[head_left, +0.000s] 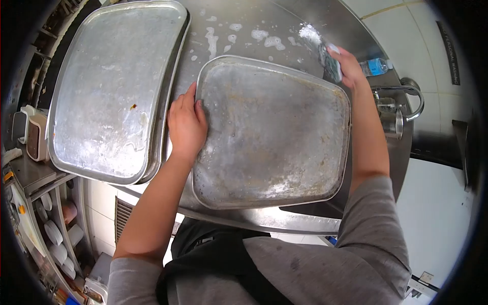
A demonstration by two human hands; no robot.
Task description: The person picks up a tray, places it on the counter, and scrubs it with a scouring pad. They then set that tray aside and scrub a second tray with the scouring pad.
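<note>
A worn metal baking tray (pixel 274 132) with stains and wet streaks lies before me on the steel counter. My left hand (pixel 187 121) grips its left rim, the thumb along the edge. Beyond the tray's far right corner, my right hand (pixel 348 66) is closed round a grey-green scrubbing pad (pixel 330 63). White suds (pixel 309 34) show at the far end of the pad, whose exact make is hard to see. To the left of my left hand, more trays are stacked, the top tray (pixel 112 86) bearing a small dark spot.
Soap suds dot the steel counter (pixel 244 18) at the back. A water bottle (pixel 376 66) lies at the right, near a metal jug (pixel 391 124) with a curved handle. Shelves with white dishes (pixel 53 232) stand low on the left; a tiled wall (pixel 401 35) rises at the right.
</note>
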